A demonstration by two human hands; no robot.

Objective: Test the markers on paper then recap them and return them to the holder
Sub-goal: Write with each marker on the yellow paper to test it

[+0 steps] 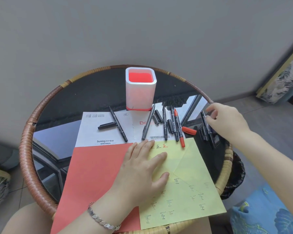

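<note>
Grey wall and grey tiled floor all round, with patterned cushions at the room's margins. Round table (24, 149), rim wound in rattan, dark glass top mirroring a window frame.

On the near half of the tabletop, overhanging its near edge: red paper (95, 179) to the left and yellow paper (189, 166) overlapping it to the right. Yellow paper creased and carrying test characters in black, one in red. Beyond these, at the tabletop's centre: white printed sheets (95, 130), apparently a bed keeping ink off the glass.

Left hand (142, 173), fingers straight and spread, pressing flat on the yellow paper, probably steadying it for writing. Right hand (227, 120) reaching to the right edge of the tabletop, fingertips curled round the upper end of a black marker (204, 121) lying on bare glass. Apparently pinched for the next test; capped or not, cannot tell.

Holder (140, 95), white with a red lining, upright near the far edge at the far end of the white sheets. No marker visible inside; return step judged not yet begun.

Just in front of the holder, laid roughly side by side for easy reach:
- left marker (118, 124) beside its cap (107, 125)
- grey pen (148, 123)
- two dark markers (164, 125)
- red marker (178, 127)

Loose black caps (158, 116) among them and a red cap (189, 130) just right of the red marker, so recapping still pending.
</note>
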